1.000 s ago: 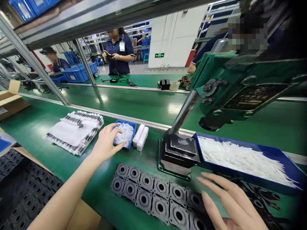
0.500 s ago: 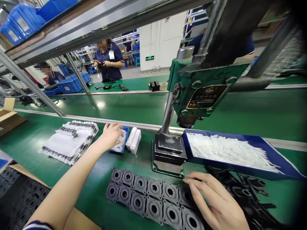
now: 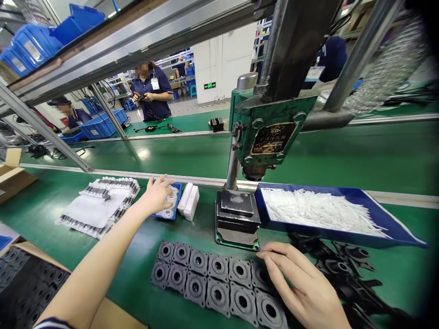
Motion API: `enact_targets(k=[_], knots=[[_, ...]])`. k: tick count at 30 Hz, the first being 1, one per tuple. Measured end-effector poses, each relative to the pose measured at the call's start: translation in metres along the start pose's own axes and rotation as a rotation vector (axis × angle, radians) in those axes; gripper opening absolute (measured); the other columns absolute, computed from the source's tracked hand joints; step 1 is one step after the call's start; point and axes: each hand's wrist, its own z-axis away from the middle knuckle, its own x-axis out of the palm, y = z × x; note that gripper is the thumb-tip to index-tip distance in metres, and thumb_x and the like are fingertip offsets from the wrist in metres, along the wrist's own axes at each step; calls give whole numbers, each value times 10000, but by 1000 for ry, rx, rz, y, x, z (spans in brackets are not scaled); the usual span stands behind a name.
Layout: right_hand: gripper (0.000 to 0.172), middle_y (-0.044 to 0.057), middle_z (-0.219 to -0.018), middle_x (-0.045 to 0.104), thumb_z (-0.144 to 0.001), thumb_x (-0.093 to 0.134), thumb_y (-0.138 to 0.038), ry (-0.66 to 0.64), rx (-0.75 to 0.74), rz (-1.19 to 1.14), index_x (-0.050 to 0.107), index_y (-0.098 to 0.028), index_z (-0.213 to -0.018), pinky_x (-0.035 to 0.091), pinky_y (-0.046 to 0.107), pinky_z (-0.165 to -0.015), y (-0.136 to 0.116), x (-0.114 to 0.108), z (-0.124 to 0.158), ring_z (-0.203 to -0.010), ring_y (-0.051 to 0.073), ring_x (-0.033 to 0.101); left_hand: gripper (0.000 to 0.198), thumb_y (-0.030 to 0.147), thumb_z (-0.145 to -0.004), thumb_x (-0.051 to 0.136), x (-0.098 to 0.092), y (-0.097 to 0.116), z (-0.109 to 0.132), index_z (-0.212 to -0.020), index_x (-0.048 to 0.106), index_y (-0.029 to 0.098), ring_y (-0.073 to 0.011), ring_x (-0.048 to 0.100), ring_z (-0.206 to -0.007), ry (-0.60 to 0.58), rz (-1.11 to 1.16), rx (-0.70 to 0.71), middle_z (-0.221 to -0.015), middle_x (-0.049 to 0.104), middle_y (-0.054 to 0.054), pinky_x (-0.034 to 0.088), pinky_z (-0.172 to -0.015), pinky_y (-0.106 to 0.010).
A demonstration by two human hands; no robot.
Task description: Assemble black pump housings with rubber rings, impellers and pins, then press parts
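My left hand (image 3: 158, 195) reaches over a small blue tray (image 3: 179, 201) of thin white rings (image 3: 167, 212). Its fingers are spread, with the tips at the rings and nothing visibly gripped. Lower right, my right hand (image 3: 302, 283) hovers by the right end of two rows of black square plates with round holes (image 3: 218, 266). Its fingers stretch loosely forward and hold nothing that I can see; the hand hides part of the end plates. Just beyond its fingertips stands the black base block (image 3: 236, 203) of a green hand press (image 3: 270, 130).
Two white blocks (image 3: 188, 201) stand beside the small tray. A blue bin (image 3: 394, 224) holds white strips. Black molded parts (image 3: 353, 274) lie at right, a stack of white-and-black pieces (image 3: 98, 205) at left. A carton of black plates (image 3: 27, 283) is lower left. Co-workers sit or stand beyond.
The view has shifted slightly, so the press and bin appear farther left. Both hands keep nearly the same places, the left still at the rings.
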Motion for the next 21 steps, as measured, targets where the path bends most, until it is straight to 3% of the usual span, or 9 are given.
enact_targets(k=[5,10,14,18,21], knots=[[141,80,-970,640,-952,524,-177,1,19,-7,663,-181,-932,564,252,-768,-1,1,-1,-881,165,667,42,186,-749,680,0,-10,3,-789,680,196,-382,330,-1444,47,82,-32,-1398,590,-97,190,-1151,-670],[145,78,-962,631,-962,513,-172,16,9,-24,651,-178,-919,546,224,-779,2,3,-1,-876,148,658,119,294,-769,657,-5,-31,6,-833,682,195,-314,550,-1270,54,230,-50,-1355,622,-108,391,-1101,-487],[142,76,-960,627,-964,511,-164,16,0,-45,644,-178,-916,532,204,-777,0,4,-2,-870,138,654,134,318,-764,628,-5,-40,9,-817,670,202,-267,640,-1131,59,348,-84,-1227,694,-84,464,-1017,-389],[139,71,-950,624,-964,512,-163,17,0,-56,641,-177,-914,523,188,-783,-2,3,-4,-869,130,653,132,278,-723,686,1,-40,11,-814,666,184,-249,653,-1017,93,428,-157,-1045,713,-65,478,-956,-390],[137,67,-940,622,-965,511,-159,19,-4,-62,637,-177,-911,520,181,-782,-3,2,-5,-861,124,652,163,292,-787,725,6,-39,11,-837,647,157,-213,636,-938,142,494,-246,-951,681,-41,488,-909,-417]])
